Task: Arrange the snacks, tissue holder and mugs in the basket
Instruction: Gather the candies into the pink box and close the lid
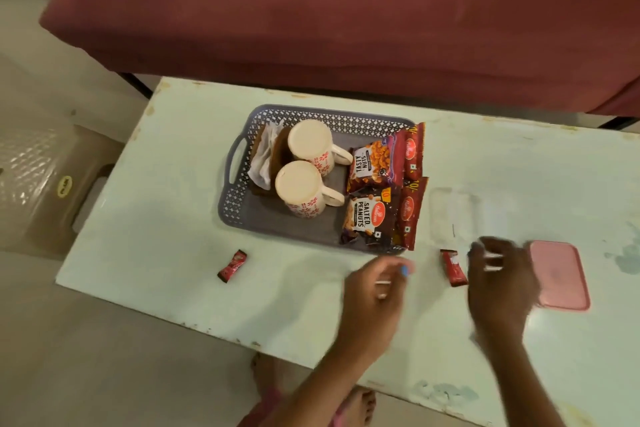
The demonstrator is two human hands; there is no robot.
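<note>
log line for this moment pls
basket: mugs, tissue holder, snack packs in | left hand open, empty | right hand open, blurred | two sachets on table

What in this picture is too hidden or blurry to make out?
Head view, the only one:
- Right hand: motion-blurred; whether it holds anything cannot be told.
- Left hand: pinches something thin and pale, too small to identify.
- Tissue holder: partly hidden behind the two upturned mugs.
- Rear snack packets: mostly covered by the front ones.
- Clear container: nearly invisible against the table.
</note>
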